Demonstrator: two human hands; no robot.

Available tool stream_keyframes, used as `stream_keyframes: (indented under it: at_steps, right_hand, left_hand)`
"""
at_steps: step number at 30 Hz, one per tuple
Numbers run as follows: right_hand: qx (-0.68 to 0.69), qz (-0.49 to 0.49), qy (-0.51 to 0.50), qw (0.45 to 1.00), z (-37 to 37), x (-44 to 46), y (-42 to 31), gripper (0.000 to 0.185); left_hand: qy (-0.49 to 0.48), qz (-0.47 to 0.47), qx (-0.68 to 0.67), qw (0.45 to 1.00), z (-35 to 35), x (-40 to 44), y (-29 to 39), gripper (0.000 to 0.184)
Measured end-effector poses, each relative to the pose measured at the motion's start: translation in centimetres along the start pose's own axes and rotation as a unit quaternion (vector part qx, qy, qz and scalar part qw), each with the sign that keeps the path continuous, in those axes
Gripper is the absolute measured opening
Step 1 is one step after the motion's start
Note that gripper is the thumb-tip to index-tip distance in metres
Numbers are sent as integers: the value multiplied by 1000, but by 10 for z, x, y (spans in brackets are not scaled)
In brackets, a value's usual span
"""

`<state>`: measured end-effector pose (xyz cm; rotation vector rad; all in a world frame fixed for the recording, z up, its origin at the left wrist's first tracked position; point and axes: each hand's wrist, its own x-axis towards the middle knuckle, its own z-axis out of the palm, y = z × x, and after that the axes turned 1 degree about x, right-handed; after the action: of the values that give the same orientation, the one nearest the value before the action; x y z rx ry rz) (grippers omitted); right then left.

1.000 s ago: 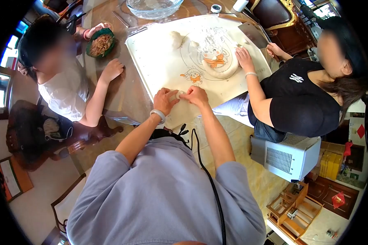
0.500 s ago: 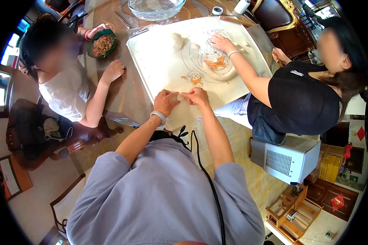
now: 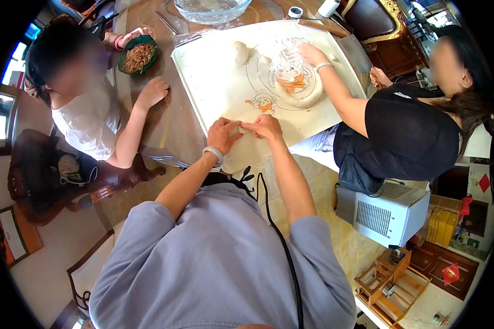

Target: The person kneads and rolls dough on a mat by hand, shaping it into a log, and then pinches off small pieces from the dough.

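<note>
My left hand [image 3: 223, 136], with a pale bangle at the wrist, is closed around a small piece of dough [image 3: 239, 130] at the near edge of the white printed mat [image 3: 214, 82]. From the other side my right hand [image 3: 264, 128] presses its fingers onto the same piece. Most of the dough is hidden by my fingers. Farther up the mat lie a round lump of dough [image 3: 236, 53] and a thick curved dough roll [image 3: 304, 100].
On the right, a co-worker's hand [image 3: 313, 54] reaches over the mat; their other hand is by a cleaver [image 3: 354, 52]. At left, another person holds a green bowl [image 3: 149, 66] of filling. A glass bowl [image 3: 211, 12] stands at the back.
My fingers have shifted slightly around the dough piece, which shows less now. The right co-worker's hand has moved to the right over the mat, uncovering more of the printed picture.
</note>
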<state>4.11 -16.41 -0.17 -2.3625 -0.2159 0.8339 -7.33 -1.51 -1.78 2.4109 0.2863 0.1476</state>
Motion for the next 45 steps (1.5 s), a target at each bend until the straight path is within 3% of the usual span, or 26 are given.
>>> stream_keyframes:
  at_steps: [1, 4, 7, 13, 16, 19, 22, 25, 28, 31, 34, 37, 40, 41, 45]
  right_hand:
    - [24, -3, -16, 1000, -1, 2, 3, 48]
    - [-104, -20, 69, 992, 5, -8, -8, 49]
    - [-44, -6, 31, 999, 4, -6, -4, 54]
    - [-117, -4, 56, 992, 2, -19, -19, 46]
    - [-74, -71, 70, 992, 8, -12, 1, 46]
    - [-61, -69, 78, 993, 8, -12, 4, 46]
    - [80, -22, 25, 996, 9, -1, 15, 43]
    - [0, 0, 52, 999, 13, 2, 9, 42]
    - [151, -7, 17, 988, 8, 2, 14, 36]
    - [45, 3, 43, 998, 7, -5, 2, 34]
    - [132, -19, 61, 989, 16, -3, 15, 22]
    - [78, -212, 213, 951, 41, -11, 36, 18]
    - [-7, -235, 246, 940, 52, -28, 31, 29]
    - [18, -199, 217, 955, 49, -34, 24, 29]
    - [50, -207, 226, 951, 50, -29, 30, 26]
  left_hand:
    - [-3, -2, 0, 1000, 0, 1, 0, 36]
    - [-5, -5, -2, 1000, 1, 0, -1, 36]
    - [7, 6, 5, 1000, 1, 0, -2, 36]
    - [15, 10, 0, 1000, 2, -1, -3, 37]
    - [21, 17, 6, 1000, 4, 0, -2, 38]
    - [15, 10, -2, 1000, 1, -1, -2, 37]
    - [1, 1, -4, 1000, 2, -2, -1, 36]
    - [-4, -3, -4, 1000, 1, -1, -2, 37]
    - [0, -1, -2, 1000, 1, 0, 0, 37]
    - [9, 0, 0, 1000, 3, -3, 2, 38]
    - [15, 11, 22, 1000, 3, -1, 2, 38]
    - [24, 12, 43, 999, 7, -1, 5, 38]
    - [45, 16, 56, 997, 9, -3, 5, 37]
    - [50, 16, 57, 997, 10, -3, 5, 37]
    - [52, 14, 41, 998, 11, -2, 3, 35]
